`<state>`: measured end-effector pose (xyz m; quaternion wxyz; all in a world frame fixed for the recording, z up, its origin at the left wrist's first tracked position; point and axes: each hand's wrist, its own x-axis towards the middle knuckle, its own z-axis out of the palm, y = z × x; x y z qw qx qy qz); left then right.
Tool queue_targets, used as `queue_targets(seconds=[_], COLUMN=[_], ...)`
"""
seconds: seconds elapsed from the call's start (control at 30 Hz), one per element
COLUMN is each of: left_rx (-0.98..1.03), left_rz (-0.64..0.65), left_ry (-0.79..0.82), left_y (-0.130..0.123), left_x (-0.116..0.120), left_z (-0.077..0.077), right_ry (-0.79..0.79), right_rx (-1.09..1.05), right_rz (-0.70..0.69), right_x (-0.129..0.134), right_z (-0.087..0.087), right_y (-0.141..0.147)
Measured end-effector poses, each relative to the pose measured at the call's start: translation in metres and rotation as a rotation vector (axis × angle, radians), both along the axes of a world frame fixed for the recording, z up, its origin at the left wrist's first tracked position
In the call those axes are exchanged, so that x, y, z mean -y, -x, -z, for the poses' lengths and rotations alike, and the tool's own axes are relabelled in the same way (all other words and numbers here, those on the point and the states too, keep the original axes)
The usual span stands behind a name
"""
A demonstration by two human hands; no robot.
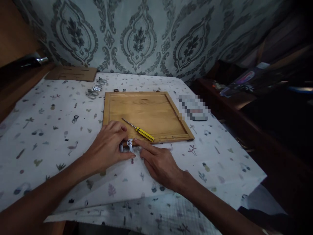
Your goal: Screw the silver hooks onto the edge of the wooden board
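A wooden cabinet door (139, 111) with a raised frame lies flat on the table. My left hand (109, 143) is closed on a silver cabinet hinge (130, 145) at the door's near edge, its thumb and fingers around the metal. My right hand (158, 163) reaches in from the right, index finger stretched out with its tip at the hinge. The other fingers of that hand are bent, and its thumb is hidden. On the door, just beyond both hands, rests a screwdriver (144, 133) with a yellow and black handle, shaft pointing to the far left.
Several more hinges (94, 92) lie at the back left, near a flat brown cardboard piece (73, 73). A blurred-out rectangular object (195, 109) is right of the door. A patterned cloth (61, 130) covers the table. Behind it hangs a patterned curtain or wall covering (139, 36).
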<state>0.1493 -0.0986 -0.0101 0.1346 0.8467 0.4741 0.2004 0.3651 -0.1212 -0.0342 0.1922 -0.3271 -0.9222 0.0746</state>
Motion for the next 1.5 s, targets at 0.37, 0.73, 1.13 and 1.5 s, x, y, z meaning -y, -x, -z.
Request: queue_targets(seconds=[0.37, 0.73, 1.13, 1.5], left_rx=[0.033, 0.046, 0.002, 0.066], left_rz=[0.001, 0.011, 0.002, 0.07], left_ry=[0.0, 0.01, -0.023, 0.051], left_y=[-0.001, 0.0, -0.002, 0.009], left_x=[0.0, 0.0, 0.001, -0.008], left_z=[-0.001, 0.0, 0.003, -0.051], right_ry=[-0.039, -0.057, -0.059, -0.104], right_rx=[0.035, -0.006, 0.103, 0.123], right_rz=[-0.03, -0.052, -0.004, 0.022], right_x=[-0.005, -0.004, -0.004, -0.003], right_z=[0.003, 0.006, 0.001, 0.004], right_y=[0.003, 0.002, 0.007, 0.007])
